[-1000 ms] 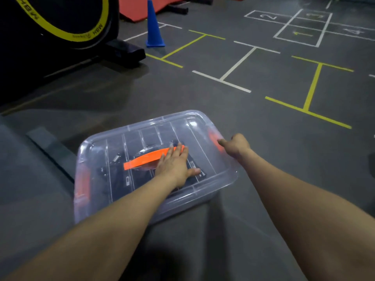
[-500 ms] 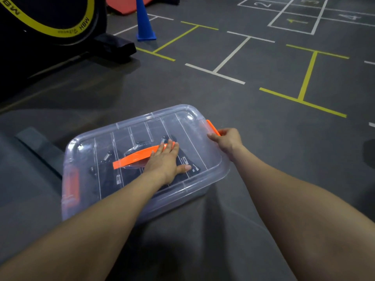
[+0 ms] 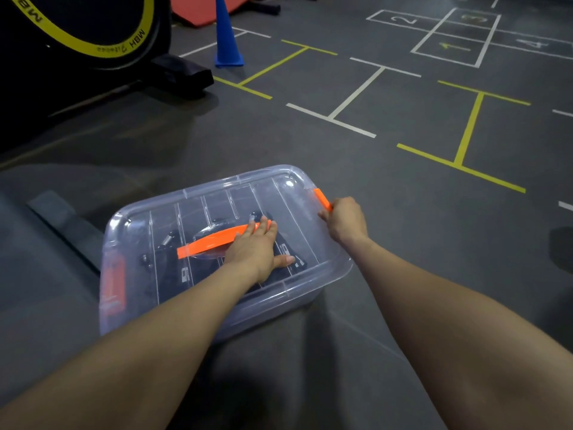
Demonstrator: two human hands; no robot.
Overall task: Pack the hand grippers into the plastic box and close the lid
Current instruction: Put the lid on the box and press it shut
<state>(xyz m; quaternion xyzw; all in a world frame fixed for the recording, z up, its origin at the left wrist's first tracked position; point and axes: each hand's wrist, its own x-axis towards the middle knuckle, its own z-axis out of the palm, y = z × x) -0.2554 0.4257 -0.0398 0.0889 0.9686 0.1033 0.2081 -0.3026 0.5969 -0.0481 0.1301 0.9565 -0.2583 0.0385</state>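
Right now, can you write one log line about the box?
lid: on box | left hand: flat on lid | right hand: gripping orange latch | hand grippers: inside

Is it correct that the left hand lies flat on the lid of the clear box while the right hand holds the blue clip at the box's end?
Not quite. In the head view the clip that the right hand holds is orange, not blue. The rest is correct: the left hand lies flat on the lid of the clear box.
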